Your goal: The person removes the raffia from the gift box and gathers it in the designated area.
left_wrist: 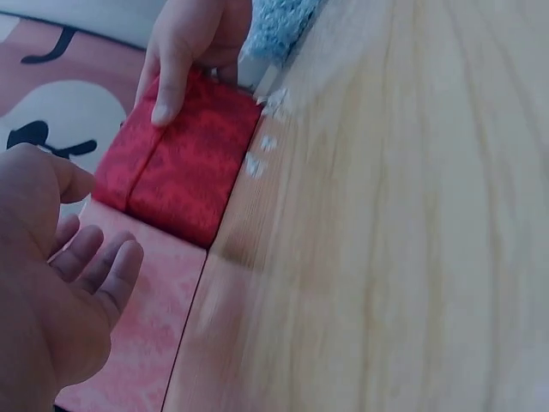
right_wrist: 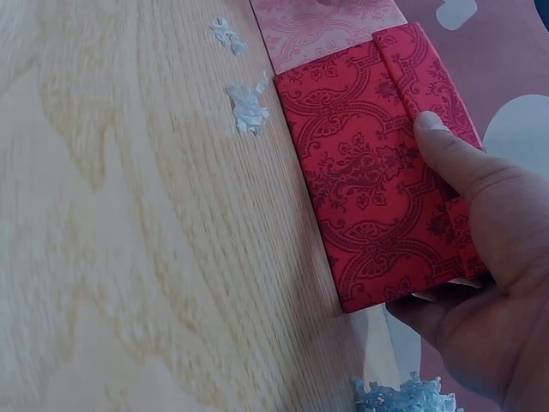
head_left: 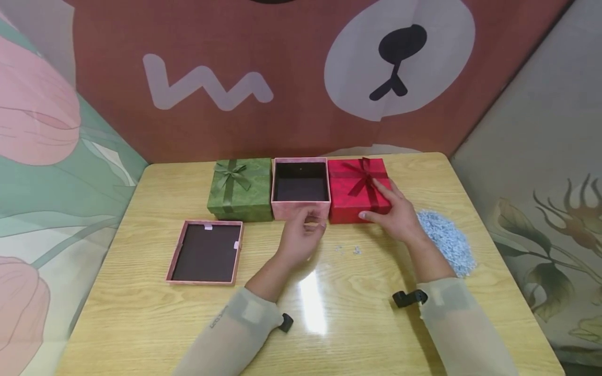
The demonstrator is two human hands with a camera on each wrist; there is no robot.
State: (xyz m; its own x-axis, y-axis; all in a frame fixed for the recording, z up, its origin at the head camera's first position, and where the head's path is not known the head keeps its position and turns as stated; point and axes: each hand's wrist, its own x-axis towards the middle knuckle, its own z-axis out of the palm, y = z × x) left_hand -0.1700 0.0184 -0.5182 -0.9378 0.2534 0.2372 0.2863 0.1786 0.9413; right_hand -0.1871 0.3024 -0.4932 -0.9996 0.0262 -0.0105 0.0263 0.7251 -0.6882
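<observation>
A red gift box [head_left: 345, 213] with a dark red ribbon bow stands at the right end of a row of boxes. My right hand [head_left: 397, 214] grips its right side; the thumb [right_wrist: 442, 142] lies against the lid's front edge and the other fingers reach round the side. To its left is a pink box [head_left: 301, 210] without its lid, its dark inside showing. In front of the pink box hovers my left hand [head_left: 301, 237], fingers loosely curled with nothing in them. The left wrist view shows its half-open palm beside the pink box's front.
A green gift box [head_left: 249, 196] with a bow adjoins the pink one on the left. The pink lid [head_left: 204, 256] lies upturned at front left. Blue shredded paper [head_left: 447, 243] is heaped at right, and a few shreds [head_left: 357, 250] lie before the red box.
</observation>
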